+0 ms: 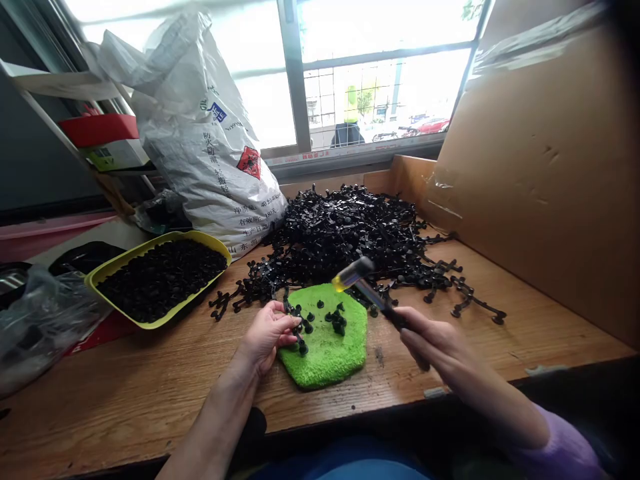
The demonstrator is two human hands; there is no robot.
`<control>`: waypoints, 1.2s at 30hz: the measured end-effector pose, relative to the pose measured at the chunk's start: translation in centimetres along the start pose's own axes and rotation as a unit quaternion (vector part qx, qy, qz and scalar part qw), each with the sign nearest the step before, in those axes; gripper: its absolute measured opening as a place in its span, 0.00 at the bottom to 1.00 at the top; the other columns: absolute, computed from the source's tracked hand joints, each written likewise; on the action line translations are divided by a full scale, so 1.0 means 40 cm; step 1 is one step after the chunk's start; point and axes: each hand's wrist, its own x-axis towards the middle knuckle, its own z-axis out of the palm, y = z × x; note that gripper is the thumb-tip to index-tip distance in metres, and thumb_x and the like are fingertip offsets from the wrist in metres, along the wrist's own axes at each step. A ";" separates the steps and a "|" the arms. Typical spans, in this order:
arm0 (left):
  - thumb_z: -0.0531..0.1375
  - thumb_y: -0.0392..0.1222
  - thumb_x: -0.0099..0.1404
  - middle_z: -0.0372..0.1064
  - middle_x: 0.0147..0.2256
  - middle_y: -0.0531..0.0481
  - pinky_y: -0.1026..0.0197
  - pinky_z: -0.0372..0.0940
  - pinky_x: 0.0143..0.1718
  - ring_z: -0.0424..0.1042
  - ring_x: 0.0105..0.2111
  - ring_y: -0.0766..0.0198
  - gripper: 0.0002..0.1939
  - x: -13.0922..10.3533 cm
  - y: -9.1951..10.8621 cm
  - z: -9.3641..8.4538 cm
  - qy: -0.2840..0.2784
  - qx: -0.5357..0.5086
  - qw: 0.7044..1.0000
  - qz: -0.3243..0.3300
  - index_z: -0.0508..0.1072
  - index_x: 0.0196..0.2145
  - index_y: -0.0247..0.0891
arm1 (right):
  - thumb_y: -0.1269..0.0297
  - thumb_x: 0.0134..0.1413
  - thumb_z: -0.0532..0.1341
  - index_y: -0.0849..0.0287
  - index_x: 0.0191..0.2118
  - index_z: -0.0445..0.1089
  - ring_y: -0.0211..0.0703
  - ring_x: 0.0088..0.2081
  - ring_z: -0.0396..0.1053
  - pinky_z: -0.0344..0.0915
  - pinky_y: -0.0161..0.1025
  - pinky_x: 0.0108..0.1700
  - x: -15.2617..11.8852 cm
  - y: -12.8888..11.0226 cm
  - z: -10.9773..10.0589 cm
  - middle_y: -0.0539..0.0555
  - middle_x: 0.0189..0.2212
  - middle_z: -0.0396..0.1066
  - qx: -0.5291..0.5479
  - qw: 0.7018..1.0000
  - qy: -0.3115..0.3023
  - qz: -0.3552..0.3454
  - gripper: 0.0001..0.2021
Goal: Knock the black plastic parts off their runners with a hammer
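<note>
My left hand pinches a black plastic piece with round knobs at the left edge of a green textured mat. In my right hand is a small hammer with a dark handle and a yellow-and-black head, raised above the right side of the mat. The hammer and hand are slightly blurred. Several small black knobbed parts lie loose on the mat. Behind it rises a big heap of black branched plastic pieces.
A yellow tub full of small black parts stands at the left. Behind it leans a large white printed sack. A tall cardboard sheet bounds the right side. Clear plastic bags lie at the far left of the wooden table.
</note>
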 end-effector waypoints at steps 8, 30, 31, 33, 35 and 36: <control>0.65 0.33 0.47 0.62 0.22 0.58 0.74 0.61 0.15 0.62 0.16 0.76 0.19 0.004 -0.002 0.000 -0.011 0.002 1.000 0.009 0.58 0.32 0.37 | 0.64 0.63 0.47 0.54 0.49 0.62 0.48 0.35 0.68 0.61 0.41 0.34 0.049 -0.032 0.044 0.57 0.37 0.71 -0.190 0.976 -0.003 -0.110 0.13; 0.66 0.33 0.48 0.68 0.26 0.51 0.75 0.58 0.15 0.65 0.18 0.74 0.21 -0.002 0.002 -0.016 -0.046 -0.024 0.999 -0.003 0.62 0.38 0.34 | 0.61 0.64 0.46 0.55 0.47 0.62 0.45 0.30 0.68 0.61 0.38 0.31 0.018 -0.023 0.037 0.53 0.31 0.70 -0.175 0.983 -0.001 -0.051 0.13; 0.66 0.33 0.48 0.68 0.27 0.51 0.75 0.58 0.15 0.65 0.19 0.74 0.21 -0.003 0.004 -0.018 -0.052 -0.030 0.998 -0.008 0.63 0.38 0.34 | 0.61 0.64 0.46 0.55 0.47 0.62 0.44 0.29 0.67 0.60 0.38 0.31 0.015 -0.016 0.033 0.53 0.30 0.70 -0.160 0.986 0.007 -0.044 0.12; 0.66 0.32 0.48 0.67 0.26 0.52 0.75 0.58 0.15 0.64 0.19 0.74 0.21 -0.004 0.008 -0.020 -0.063 -0.037 0.997 -0.014 0.63 0.39 0.34 | 0.60 0.63 0.47 0.55 0.45 0.63 0.43 0.29 0.67 0.60 0.38 0.31 0.011 -0.004 0.027 0.52 0.29 0.69 -0.148 0.988 0.011 -0.037 0.12; 0.66 0.32 0.48 0.66 0.25 0.54 0.75 0.58 0.15 0.62 0.18 0.75 0.21 -0.005 0.010 -0.020 -0.074 -0.032 0.997 -0.018 0.63 0.40 0.33 | 0.61 0.63 0.47 0.55 0.43 0.64 0.43 0.29 0.67 0.60 0.38 0.31 0.012 0.006 0.027 0.51 0.28 0.69 -0.147 0.989 0.004 -0.030 0.11; 0.66 0.32 0.48 0.65 0.24 0.55 0.75 0.57 0.14 0.60 0.17 0.76 0.21 -0.005 0.011 -0.019 -0.079 -0.028 0.996 -0.018 0.63 0.40 0.33 | 0.61 0.64 0.46 0.55 0.43 0.64 0.44 0.29 0.67 0.61 0.38 0.32 0.013 0.011 0.028 0.51 0.28 0.69 -0.149 0.989 0.001 -0.027 0.11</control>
